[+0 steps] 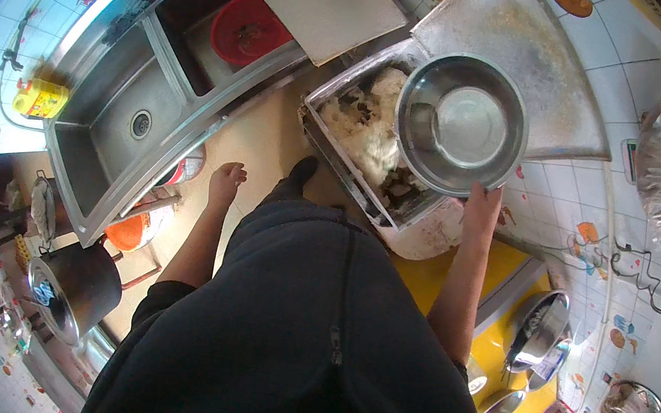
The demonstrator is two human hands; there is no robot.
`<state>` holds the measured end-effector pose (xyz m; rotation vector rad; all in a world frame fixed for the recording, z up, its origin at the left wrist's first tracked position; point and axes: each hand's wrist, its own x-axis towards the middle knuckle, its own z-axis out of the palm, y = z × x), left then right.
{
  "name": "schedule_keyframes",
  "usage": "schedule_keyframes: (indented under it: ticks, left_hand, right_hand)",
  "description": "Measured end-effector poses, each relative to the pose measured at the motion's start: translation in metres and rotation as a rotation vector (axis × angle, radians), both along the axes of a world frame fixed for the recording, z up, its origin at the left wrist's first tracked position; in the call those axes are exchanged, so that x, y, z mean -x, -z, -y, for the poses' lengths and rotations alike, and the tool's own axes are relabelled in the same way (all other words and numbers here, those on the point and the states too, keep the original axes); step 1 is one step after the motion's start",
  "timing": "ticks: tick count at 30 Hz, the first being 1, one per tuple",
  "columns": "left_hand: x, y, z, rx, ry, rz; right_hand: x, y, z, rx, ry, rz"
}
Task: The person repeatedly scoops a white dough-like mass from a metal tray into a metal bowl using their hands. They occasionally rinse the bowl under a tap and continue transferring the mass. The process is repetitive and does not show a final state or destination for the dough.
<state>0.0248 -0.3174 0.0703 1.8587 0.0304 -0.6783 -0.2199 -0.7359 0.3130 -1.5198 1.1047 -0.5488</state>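
Observation:
My right hand (485, 198) grips the near rim of a round stainless steel basin (472, 125), whose inside faces up towards me. The basin overlaps the right side of a rectangular metal container (345, 173), which holds a lumpy whitish mass (375, 129) with dark patches. Whether the basin touches the container cannot be told. My left hand (227, 180) hangs over the floor between the sink and my body, its fingers loosely curled with nothing visible in them.
A double steel sink (125, 109) stands at the left, with a red plastic basin (248, 28) in its far bowl. Behind the container lies a stained flat panel (517, 48). Steel bowls (538, 330) rest on the yellow surface (502, 266) at right; a large pot (74, 289) stands lower left.

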Motion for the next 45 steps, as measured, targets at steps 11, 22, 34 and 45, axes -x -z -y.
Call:
schedule_keyframes:
  ticks: [11,22,34,45]
  left_hand:
    - [-0.008,-0.002,0.012,-0.054,0.058,0.017]
    - [-0.01,0.0,0.023,-0.022,0.065,-0.028]
    - [-0.008,-0.004,0.018,-0.068,0.051,-0.041]
    - [-0.006,0.001,0.013,-0.042,0.059,-0.015]
  right_hand:
    - [0.044,0.011,-0.002,-0.122,0.102,-0.016]
    - [0.09,0.004,-0.01,-0.096,0.243,-0.086]
    - [0.059,0.019,-0.011,0.225,0.117,-0.282]
    - [-0.009,-0.006,-0.031,0.182,-0.04,-0.19]
